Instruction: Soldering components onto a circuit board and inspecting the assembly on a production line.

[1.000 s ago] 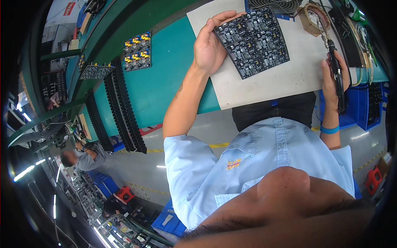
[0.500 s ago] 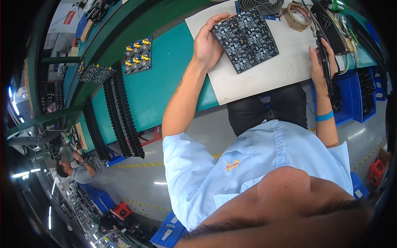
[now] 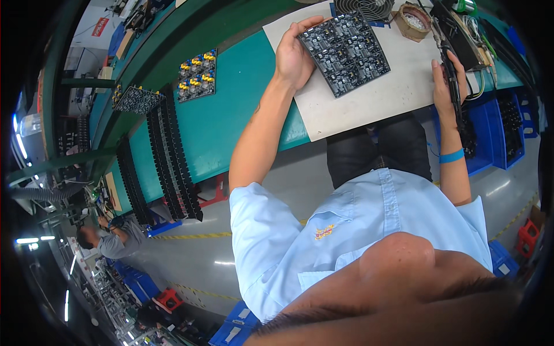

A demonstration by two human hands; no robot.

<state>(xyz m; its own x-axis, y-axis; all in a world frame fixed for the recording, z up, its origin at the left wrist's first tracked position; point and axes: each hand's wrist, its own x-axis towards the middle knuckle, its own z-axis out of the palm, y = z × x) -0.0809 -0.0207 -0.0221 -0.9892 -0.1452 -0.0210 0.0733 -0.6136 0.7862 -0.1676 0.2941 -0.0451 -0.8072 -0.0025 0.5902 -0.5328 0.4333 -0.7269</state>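
Observation:
My left hand (image 3: 293,57) grips the left edge of a dark circuit board panel (image 3: 346,53), divided into several small boards crowded with components. The panel is held tilted above a pale mat (image 3: 323,118). On the right, my right hand (image 3: 449,86) is closed around a long black tool (image 3: 452,78), its thin end pointing away from me; its exact kind is unclear. The tool is apart from the panel. Beyond the panel, near its far edge, stands a round fan with a wire guard (image 3: 362,7).
A hexagonal container of whitish bits (image 3: 412,22) stands beside a black box (image 3: 459,34) with cables. Left on the green bench (image 3: 242,86) lie a panel with yellow and blue parts (image 3: 198,75) and black slotted strips (image 3: 164,155). Blue bins (image 3: 490,132) sit right. A co-worker (image 3: 115,239) is far left.
The panel in my left hand has tipped slightly and shifted a little. My right hand keeps its hold on the black tool, nearly in place. The view has shifted slightly.

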